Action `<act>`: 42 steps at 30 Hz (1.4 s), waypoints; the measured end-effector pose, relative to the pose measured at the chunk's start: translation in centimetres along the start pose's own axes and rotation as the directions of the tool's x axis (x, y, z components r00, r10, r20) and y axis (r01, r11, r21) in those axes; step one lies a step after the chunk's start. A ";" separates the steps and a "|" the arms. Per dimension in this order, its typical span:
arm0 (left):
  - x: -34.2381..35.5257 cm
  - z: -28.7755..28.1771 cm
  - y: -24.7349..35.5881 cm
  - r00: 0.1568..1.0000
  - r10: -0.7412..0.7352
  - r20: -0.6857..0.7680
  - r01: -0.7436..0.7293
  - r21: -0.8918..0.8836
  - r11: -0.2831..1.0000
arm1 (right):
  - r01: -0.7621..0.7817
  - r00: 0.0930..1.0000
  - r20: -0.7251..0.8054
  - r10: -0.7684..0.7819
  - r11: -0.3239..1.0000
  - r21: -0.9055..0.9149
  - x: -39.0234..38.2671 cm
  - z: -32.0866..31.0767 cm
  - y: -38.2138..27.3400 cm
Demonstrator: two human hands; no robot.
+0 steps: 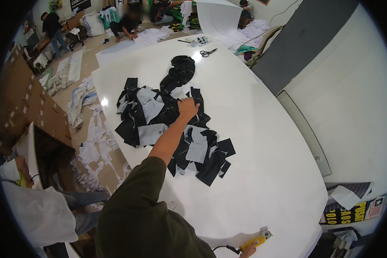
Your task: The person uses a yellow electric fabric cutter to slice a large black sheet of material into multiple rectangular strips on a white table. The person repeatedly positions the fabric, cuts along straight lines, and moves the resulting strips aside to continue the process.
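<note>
My left hand [188,107] reaches across the table onto a heap of cut black and light grey fabric pieces [170,114]. Its fingers are bent down into the black cloth and seem to grip it. A dark bundle of black fabric [179,73] lies at the heap's far end, beyond the hand. At the near right edge of the table, my right hand [248,252], only partly in view, is closed on a yellow electric rotary cutter [253,244]. The cutter's round blade head points away from me and a black cord trails left from it.
The white table [262,142] carries scissors [208,53] and a tray of small items [201,41] at its far end. Scraps [94,150] litter the floor on the left near stacked cartons [34,101]. A person in white [41,215] stands close left; others work farther back.
</note>
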State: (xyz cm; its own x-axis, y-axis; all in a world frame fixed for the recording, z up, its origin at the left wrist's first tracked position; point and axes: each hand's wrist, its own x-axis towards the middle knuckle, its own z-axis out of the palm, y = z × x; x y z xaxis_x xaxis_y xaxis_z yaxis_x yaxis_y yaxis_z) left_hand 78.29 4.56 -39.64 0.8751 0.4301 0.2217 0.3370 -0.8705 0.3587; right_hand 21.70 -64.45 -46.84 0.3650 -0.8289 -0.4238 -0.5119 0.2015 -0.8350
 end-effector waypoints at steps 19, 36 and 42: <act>7.8 -29.3 13.0 0.620 0.733 -0.279 -0.572 -0.801 0.178 | 0.885 0.463 0.220 -0.859 0.462 -0.057 -17.5 27.8 -32.4; -10.1 -19.3 8.4 0.717 0.647 -0.259 -0.641 -0.608 0.468 | 0.966 -0.081 0.176 -0.981 -0.033 0.256 -31.0 8.3 -51.3; -14.7 -14.1 2.7 0.881 0.472 -0.041 -0.404 -0.585 0.703 | 0.987 0.026 0.238 -0.971 -0.012 -0.158 -30.9 -7.7 -46.9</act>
State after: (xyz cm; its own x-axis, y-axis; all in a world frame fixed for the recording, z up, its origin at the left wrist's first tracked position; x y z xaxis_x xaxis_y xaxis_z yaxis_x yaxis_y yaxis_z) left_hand 61.41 -0.74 -29.11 0.9153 -0.0221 0.4021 -0.3200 -0.6459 0.6931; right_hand 28.40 -52.26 8.12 0.6918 -0.0929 0.7161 0.2441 -0.9033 -0.3529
